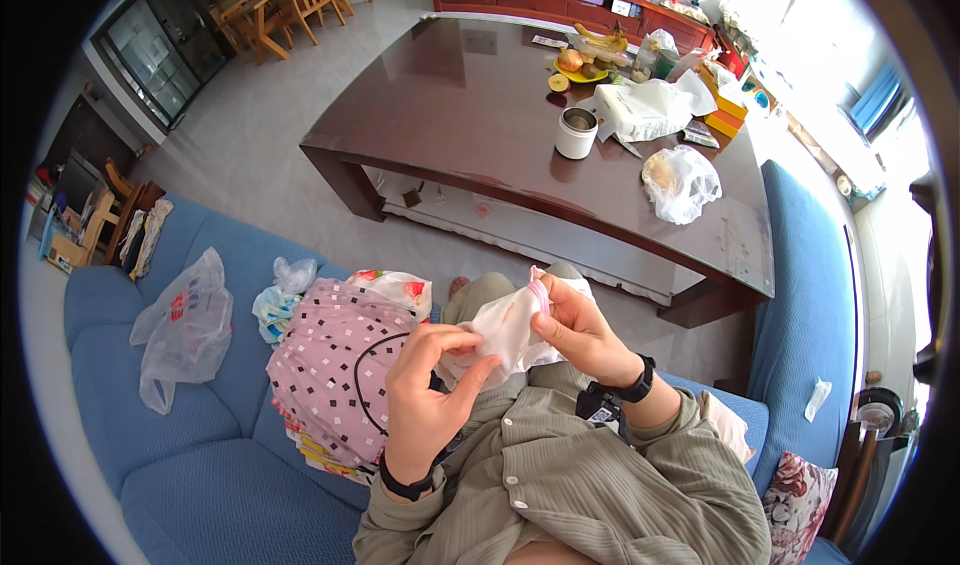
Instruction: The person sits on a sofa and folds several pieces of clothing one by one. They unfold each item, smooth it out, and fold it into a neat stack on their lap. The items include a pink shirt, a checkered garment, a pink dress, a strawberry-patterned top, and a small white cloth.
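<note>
Over my lap, a small white cloth garment (501, 331) with a pink-edged band is held up between both hands. My right hand (589, 332) pinches the pink band between thumb and fingers. My left hand (435, 385) has its thumb and fingertips on the lower left part of the white fabric. More white cloth with pink marks hangs behind, partly hidden by my right hand. Close to my left arm, a pink skirt-like garment (337, 362) with black and white squares lies on a pile of patterned clothes, a dark cord across it.
A clear plastic bag (187, 329) and a blue-patterned cloth (276, 311) lie on the blue sofa (225, 482). Ahead stands a dark wooden coffee table (450, 107) holding a white canister (577, 136), a tissue pack (643, 111), fruit on a yellow plate (583, 74) and a plastic bag (681, 184).
</note>
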A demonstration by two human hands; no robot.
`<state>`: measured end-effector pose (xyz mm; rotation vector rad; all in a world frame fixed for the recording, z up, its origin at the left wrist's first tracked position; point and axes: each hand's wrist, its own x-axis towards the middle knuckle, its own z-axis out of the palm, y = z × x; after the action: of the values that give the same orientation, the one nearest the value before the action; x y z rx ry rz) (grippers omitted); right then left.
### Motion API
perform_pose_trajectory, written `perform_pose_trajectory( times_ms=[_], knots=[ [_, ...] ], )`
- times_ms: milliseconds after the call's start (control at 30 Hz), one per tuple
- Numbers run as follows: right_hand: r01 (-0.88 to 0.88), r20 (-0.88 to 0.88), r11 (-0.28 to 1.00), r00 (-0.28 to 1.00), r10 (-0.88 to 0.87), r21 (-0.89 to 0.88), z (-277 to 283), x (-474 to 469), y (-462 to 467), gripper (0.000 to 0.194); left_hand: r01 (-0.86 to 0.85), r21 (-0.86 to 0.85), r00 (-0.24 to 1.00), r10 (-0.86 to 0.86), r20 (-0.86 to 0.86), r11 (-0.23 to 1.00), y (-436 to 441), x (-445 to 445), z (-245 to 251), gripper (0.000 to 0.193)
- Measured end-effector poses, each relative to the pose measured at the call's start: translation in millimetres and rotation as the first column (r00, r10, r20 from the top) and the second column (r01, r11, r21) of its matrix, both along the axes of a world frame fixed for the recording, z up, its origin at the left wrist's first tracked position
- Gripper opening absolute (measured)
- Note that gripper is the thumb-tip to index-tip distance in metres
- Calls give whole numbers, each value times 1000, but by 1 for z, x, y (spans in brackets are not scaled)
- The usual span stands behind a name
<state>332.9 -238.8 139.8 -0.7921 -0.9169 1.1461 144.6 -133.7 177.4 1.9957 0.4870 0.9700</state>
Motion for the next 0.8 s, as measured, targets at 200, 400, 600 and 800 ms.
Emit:
perform_pose_trajectory(
  times_ms=[200,400,600,800],
  knots=[
    [-55,64,995,997,50,78,8,-9,-1,30,-95,-114,994,89,-62,989,-3,8,0,24],
    [-41,774,997,632,-24,65,0,9,-12,71,-183,111,983,179,43,977,-2,-36,28,22],
    [130,902,989,431,1,-63,3,48,-33,83,-74,281,997,66,37,957,2,-65,43,33],
    [288,476,957,836,-274,45,14,88,-58,67,109,246,989,-131,74,963,3,-64,39,32]
  ],
)
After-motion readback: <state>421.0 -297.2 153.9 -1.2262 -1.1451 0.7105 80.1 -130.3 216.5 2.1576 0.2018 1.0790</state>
